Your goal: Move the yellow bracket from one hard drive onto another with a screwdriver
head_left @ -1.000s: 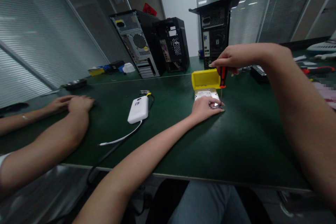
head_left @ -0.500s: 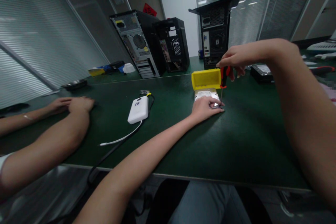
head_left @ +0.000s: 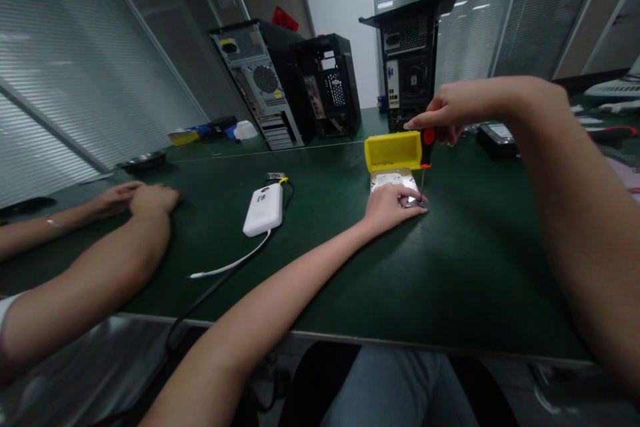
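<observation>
A silver hard drive (head_left: 393,178) lies on the green table in front of an open yellow box (head_left: 394,151). My left hand (head_left: 393,205) grips the drive's near end, fingers along its near right corner. From above, my right hand (head_left: 443,119) is closed on the handle of a red and black screwdriver (head_left: 427,147). The screwdriver stands nearly upright, its tip down at the drive's near right corner beside my left fingertips. What lies right under the tip is too small to make out.
Computer cases (head_left: 273,87) stand at the back, another (head_left: 411,67) behind the yellow box. A white power bank (head_left: 264,209) with cables lies left of centre. Another person's hands (head_left: 154,199) rest at far left. A black drive (head_left: 500,138) sits at right.
The fingers of my right hand have shifted on the screwdriver handle and curled in, and more of its red top shows. My left hand and the drive have stayed put.
</observation>
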The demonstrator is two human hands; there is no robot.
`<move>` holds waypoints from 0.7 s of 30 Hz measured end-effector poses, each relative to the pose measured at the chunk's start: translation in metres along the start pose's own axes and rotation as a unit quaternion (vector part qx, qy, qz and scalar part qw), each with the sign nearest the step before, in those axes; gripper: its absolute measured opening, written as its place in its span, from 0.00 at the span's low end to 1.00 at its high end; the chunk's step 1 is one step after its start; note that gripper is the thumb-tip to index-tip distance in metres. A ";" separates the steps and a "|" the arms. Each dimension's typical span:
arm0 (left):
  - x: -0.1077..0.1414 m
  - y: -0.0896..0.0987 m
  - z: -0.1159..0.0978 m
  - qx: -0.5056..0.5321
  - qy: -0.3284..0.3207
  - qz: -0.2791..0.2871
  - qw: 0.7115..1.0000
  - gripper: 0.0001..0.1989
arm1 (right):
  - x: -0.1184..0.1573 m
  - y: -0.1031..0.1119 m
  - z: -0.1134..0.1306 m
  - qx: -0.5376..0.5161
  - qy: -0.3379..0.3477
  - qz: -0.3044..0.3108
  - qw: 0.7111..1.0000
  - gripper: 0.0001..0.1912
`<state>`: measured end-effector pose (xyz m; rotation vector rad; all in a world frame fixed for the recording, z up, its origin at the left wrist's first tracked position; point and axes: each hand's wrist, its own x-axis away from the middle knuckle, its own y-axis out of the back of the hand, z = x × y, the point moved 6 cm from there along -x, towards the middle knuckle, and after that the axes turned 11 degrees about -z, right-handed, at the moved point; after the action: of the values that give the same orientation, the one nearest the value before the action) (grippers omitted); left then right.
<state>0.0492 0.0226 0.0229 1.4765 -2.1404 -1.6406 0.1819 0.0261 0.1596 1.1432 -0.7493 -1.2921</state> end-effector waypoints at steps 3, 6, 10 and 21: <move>0.000 0.000 -0.001 0.002 -0.002 0.001 1.000 0.17 | 0.001 0.001 0.001 -0.001 0.001 -0.009 1.000 0.32; -0.001 0.001 -0.001 0.000 0.002 0.004 1.000 0.17 | 0.001 0.000 0.000 -0.012 0.012 -0.001 1.000 0.32; 0.000 0.001 -0.001 0.004 0.003 0.004 1.000 0.17 | 0.000 -0.003 0.002 -0.038 0.034 0.019 0.998 0.31; -0.005 0.001 0.002 0.071 0.024 0.030 0.997 0.17 | -0.002 -0.010 0.013 -0.024 0.046 0.015 0.999 0.31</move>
<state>0.0501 0.0269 0.0251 1.4556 -2.2947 -1.4454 0.1665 0.0267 0.1545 1.1407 -0.6619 -1.2172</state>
